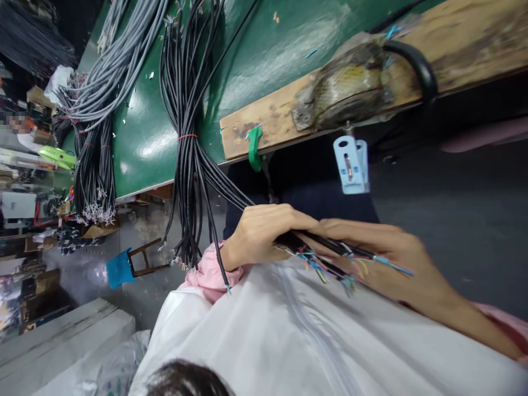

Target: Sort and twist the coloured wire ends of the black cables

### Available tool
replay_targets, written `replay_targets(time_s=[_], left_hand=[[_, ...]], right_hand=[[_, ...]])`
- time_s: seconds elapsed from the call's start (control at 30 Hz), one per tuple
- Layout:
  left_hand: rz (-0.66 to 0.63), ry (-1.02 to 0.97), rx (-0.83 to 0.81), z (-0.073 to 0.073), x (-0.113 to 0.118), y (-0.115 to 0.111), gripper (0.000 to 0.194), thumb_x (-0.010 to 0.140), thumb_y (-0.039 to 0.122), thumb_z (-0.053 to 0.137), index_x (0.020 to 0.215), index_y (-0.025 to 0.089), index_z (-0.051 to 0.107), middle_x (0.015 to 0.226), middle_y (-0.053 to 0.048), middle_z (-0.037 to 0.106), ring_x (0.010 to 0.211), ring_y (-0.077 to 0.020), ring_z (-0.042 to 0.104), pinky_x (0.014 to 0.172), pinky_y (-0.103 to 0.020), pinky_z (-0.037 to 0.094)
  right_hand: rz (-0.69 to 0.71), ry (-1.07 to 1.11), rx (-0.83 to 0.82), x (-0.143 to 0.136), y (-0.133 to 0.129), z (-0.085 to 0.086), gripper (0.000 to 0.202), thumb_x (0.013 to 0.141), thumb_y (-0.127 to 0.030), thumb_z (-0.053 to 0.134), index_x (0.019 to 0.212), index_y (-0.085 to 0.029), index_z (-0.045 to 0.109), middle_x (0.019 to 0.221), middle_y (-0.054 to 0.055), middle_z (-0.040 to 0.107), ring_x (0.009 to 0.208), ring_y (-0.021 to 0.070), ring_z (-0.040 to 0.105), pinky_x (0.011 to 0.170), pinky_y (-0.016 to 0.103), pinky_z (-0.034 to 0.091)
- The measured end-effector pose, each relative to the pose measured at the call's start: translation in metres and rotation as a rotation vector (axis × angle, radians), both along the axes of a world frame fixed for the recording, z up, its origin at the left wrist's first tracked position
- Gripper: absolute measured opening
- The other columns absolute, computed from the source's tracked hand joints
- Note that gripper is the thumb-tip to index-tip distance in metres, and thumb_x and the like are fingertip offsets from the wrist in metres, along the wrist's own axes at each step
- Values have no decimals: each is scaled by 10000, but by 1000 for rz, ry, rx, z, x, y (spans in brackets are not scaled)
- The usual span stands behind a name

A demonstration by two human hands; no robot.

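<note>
My left hand (266,231), in a pink cuff, is closed around several black cables (225,181) drawn from a larger bundle. Past its fingers stick out the stripped cable ends, with thin coloured wires (315,261) fanned out. My right hand (383,256) meets the left at the fingertips, its fingers pressed against the same cables near their ends; part of its grip is hidden. One loose black cable hangs over my left wrist. The larger bundle (187,110) drapes over the table edge, tied with a red band.
A green table (140,137) carries grey cables (119,66). On its wooden board (272,121) are a taped lump (346,82) and a green hook (254,148); a light-blue clip (350,165) hangs below. A blue stool (120,268) and white boxes (70,346) stand left.
</note>
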State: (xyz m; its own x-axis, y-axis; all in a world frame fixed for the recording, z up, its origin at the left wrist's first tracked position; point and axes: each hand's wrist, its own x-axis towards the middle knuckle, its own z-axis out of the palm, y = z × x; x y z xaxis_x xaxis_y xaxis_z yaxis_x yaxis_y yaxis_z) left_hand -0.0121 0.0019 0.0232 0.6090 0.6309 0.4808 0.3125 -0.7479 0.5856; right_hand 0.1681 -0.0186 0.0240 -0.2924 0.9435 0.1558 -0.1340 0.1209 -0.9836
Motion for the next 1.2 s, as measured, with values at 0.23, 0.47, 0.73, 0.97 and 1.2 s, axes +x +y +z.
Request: replay_targets(time_s=[0.23, 0.47, 0.73, 0.97, 1.2], left_hand=[[126, -42, 120, -9, 4, -4, 301, 997, 390, 537, 936, 139, 693, 710, -1, 721, 604, -74, 648, 614, -188, 518], [62, 298, 192, 12, 6, -6, 300, 1011, 227, 472, 1154, 200, 734, 915, -14, 723, 807, -67, 681, 725, -154, 540], [-20, 434, 133, 11, 6, -8, 329, 982, 269, 507, 1228, 149, 689, 865, -15, 654, 757, -71, 643, 685, -148, 525], [160, 342, 44, 0, 2, -22, 280, 936, 310, 580, 1092, 138, 739, 773, 2, 656, 655, -58, 603, 615, -144, 499], [400, -49, 100, 14, 16, -17, 411, 1006, 375, 496, 760, 143, 730, 588, 27, 616, 486, -28, 497, 494, -130, 431]], right_hand=[[-608, 3, 282, -1, -15, -6, 109, 808, -387, 797, 841, -309, 728, 668, 37, 701, 554, 190, 644, 498, 343, 526], [-552, -23, 190, 9, -12, 10, 122, 742, -237, 822, 741, -310, 725, 617, -3, 692, 507, 180, 616, 488, 335, 525], [-358, -26, 136, 18, -5, 12, 197, 814, -440, 779, 668, -318, 729, 599, 14, 686, 514, 169, 629, 496, 322, 525], [-493, -16, 160, -3, 2, 15, 242, 744, -351, 849, 603, -280, 667, 526, -11, 644, 455, 149, 576, 445, 289, 482], [-490, -1, 7, -1, -3, 9, 219, 789, -422, 790, 647, -290, 689, 611, 23, 657, 566, 182, 619, 476, 314, 502]])
